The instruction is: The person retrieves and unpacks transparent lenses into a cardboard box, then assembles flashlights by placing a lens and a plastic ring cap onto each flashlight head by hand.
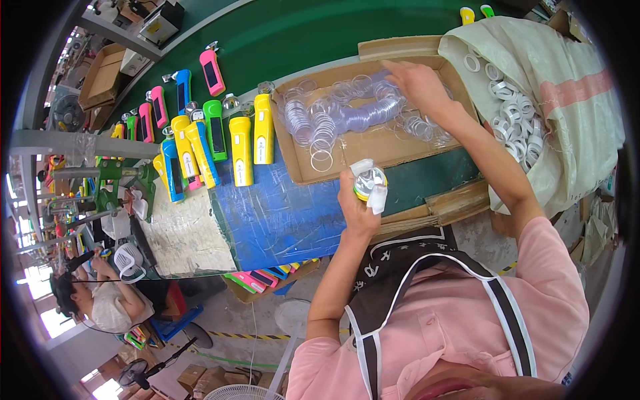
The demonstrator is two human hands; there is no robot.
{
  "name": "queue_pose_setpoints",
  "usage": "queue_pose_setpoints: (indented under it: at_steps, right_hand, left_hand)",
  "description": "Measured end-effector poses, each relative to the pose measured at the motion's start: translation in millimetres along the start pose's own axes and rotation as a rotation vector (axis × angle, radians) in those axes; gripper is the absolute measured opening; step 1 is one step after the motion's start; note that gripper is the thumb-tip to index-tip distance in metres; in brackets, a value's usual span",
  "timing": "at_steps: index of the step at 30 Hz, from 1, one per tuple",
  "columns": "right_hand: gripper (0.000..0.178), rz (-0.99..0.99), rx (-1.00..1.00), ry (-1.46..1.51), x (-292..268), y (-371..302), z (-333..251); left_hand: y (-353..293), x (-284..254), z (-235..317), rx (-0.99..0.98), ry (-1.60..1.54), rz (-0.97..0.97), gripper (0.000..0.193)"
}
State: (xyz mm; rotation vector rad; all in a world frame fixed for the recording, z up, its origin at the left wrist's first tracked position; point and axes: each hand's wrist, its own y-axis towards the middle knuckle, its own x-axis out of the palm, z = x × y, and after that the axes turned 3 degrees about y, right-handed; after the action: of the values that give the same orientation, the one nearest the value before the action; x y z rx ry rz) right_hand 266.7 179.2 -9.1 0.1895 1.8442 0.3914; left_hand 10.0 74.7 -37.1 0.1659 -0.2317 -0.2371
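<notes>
My left hand (359, 212) is closed around a flashlight (371, 181) held upright in front of the box, its round shiny head facing up. Green-yellow plastic shows at the rim, and the fingertips carry white coverings; the hand hides most of the body. Over the far side of a shallow cardboard box (373, 151), my right hand (421, 87) reaches in with fingers stretched out at the clear discs. These thin clear plastic discs (363, 117) lie in curved stacks, with loose ones (321, 160) near the left side. Whether a disc touches the right fingertips cannot be made out.
Yellow, blue, green and pink flashlights (263, 130) stand and lie left of the box. White rings (517, 120) fill an open woven sack (580, 133) at the right. A blue mat (280, 213) covers the near bench. Another person (110, 293) sits at lower left.
</notes>
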Motion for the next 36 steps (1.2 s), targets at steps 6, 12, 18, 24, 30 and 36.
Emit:
queue_pose_setpoints:
  at_steps: [6, 12, 18, 24, 30, 36]
  right_hand:
    - [0.037, 0.053, -0.037, 0.110, -54, -30, -51]
    - [0.056, -0.185, -0.286, 0.227, -90, -65, -94]
    - [0.065, -0.397, -0.339, 0.255, -89, -91, -109]
    - [0.045, -0.427, 0.512, 0.979, -103, -73, -94]
    - [0.047, -0.746, 0.411, 0.900, -99, -71, -104]
    - [0.022, 0.154, 0.636, 0.444, -90, -55, 48]
  left_hand:
    - [-6, -3, -4, 0.004, 0.022, -0.029, 0.040]
    - [-8, -4, 1, -0.007, 0.088, -0.014, 0.039]
    - [-4, -1, 8, 0.065, 0.187, -0.012, 0.040]
    - [-1, 9, 3, 0.169, 0.418, -0.096, 0.037]
    - [-6, 13, 14, 0.180, 0.422, -0.278, 0.041]
    - [-9, 7, 5, 0.137, 0.411, -0.231, 0.042]
